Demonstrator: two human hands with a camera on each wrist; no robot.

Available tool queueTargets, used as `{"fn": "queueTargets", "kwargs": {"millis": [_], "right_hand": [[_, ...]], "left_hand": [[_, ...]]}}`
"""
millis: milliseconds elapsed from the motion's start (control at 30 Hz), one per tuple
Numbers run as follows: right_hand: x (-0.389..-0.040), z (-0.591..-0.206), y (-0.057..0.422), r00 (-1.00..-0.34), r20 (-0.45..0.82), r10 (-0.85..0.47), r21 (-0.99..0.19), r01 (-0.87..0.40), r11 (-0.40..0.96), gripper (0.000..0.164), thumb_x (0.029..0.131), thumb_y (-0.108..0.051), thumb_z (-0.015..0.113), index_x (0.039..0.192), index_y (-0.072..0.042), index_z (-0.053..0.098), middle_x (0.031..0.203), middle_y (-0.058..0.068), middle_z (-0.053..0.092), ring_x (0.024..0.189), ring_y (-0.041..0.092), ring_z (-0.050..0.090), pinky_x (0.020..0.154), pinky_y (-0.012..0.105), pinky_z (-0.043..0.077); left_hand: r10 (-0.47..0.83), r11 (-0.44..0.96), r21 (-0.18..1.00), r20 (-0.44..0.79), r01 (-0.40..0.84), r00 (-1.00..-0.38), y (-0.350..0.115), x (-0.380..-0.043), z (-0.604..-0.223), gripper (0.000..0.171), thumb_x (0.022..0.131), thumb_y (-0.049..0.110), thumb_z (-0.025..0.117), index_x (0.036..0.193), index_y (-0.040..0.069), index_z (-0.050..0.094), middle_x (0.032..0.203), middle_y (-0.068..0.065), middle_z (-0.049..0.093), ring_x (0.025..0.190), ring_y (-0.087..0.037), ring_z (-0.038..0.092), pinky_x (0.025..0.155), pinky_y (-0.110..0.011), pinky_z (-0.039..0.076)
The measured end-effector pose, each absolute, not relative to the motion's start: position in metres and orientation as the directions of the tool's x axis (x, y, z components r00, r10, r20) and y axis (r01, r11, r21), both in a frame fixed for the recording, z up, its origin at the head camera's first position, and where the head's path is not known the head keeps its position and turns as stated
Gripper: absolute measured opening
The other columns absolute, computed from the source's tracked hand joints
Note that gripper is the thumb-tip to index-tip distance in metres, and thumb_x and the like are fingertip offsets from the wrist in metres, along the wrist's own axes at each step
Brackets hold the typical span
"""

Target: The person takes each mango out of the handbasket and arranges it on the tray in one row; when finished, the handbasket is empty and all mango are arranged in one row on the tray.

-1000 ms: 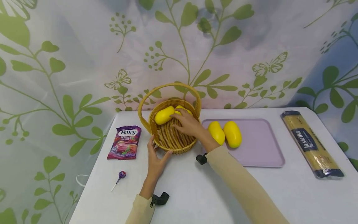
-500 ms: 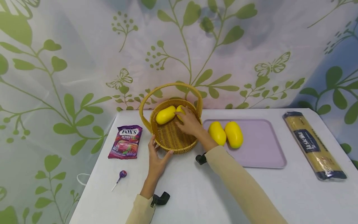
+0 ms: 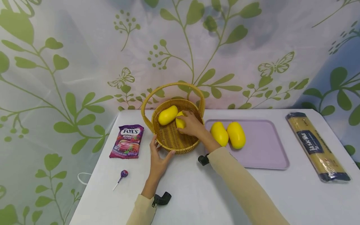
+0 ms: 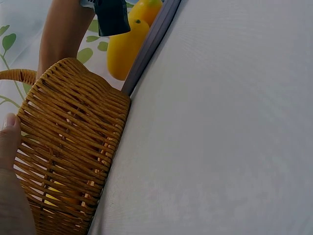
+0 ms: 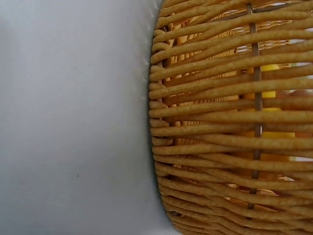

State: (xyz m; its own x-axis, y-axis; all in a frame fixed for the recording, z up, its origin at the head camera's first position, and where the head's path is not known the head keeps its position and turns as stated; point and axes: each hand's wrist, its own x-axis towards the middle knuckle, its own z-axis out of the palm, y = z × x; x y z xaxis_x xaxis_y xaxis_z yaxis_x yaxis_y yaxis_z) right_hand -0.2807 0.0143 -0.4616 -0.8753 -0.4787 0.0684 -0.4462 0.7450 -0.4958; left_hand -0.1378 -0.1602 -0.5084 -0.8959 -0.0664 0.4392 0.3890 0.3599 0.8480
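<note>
A round wicker basket (image 3: pixel 175 142) with a tall hooped handle stands on the white table. My left hand (image 3: pixel 158 162) holds it at the front left, fingers along its left side and thumb on its front wall; the left wrist view shows the thumb (image 4: pixel 9 137) against the weave. Inside the basket my right hand (image 3: pixel 192 125) grips a yellow mango (image 3: pixel 181 121), partly hidden by the fingers. Another mango (image 3: pixel 168 115) lies to its left in the basket. The right wrist view shows mostly the basket's woven wall (image 5: pixel 220 117), with yellow showing through the gaps.
Right of the basket, a lilac tray (image 3: pixel 261 143) bears two mangoes (image 3: pixel 236 135), close to my right forearm. A pasta packet (image 3: pixel 316 147) lies at the far right. On the left are a Fox's candy bag (image 3: pixel 127 142) and a lollipop (image 3: pixel 123 175).
My right hand has shifted from between the two basket mangoes onto the right one, which now sits turned and nearer the basket's middle. The left hand stays at the basket.
</note>
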Motion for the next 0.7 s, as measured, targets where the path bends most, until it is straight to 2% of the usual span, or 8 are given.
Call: {"fn": "queueTargets", "kwargs": {"millis": [233, 700], "right_hand": [[-0.2798, -0.4606, 0.0140, -0.855, 0.059, -0.515, -0.519, -0.467, 0.716, 0.064, 0.078, -0.034, 0.074, 0.135, -0.018, 0.050, 0.149, 0.015, 0.025, 0.131, 0.041, 0.032, 0.105, 0.050, 0.035], [-0.2794, -0.4602, 0.0184, -0.815, 0.207, -0.542, -0.550, -0.555, 0.624, 0.062, 0.077, -0.033, 0.074, 0.132, -0.017, 0.052, 0.147, 0.014, 0.030, 0.130, 0.036, 0.036, 0.104, 0.051, 0.036]], "left_hand": [[-0.064, 0.364, 0.846, 0.440, 0.390, -0.896, -0.1610, -0.1388, -0.5081, 0.088, 0.079, 0.010, 0.073, 0.146, 0.008, 0.015, 0.149, -0.015, 0.020, 0.127, -0.048, 0.033, 0.097, -0.060, 0.036], [-0.061, 0.367, 0.847, 0.434, 0.384, -0.899, -0.1609, -0.1383, -0.5079, 0.088, 0.080, 0.012, 0.073, 0.146, 0.008, 0.015, 0.149, -0.016, 0.020, 0.127, -0.048, 0.033, 0.098, -0.059, 0.036]]}}
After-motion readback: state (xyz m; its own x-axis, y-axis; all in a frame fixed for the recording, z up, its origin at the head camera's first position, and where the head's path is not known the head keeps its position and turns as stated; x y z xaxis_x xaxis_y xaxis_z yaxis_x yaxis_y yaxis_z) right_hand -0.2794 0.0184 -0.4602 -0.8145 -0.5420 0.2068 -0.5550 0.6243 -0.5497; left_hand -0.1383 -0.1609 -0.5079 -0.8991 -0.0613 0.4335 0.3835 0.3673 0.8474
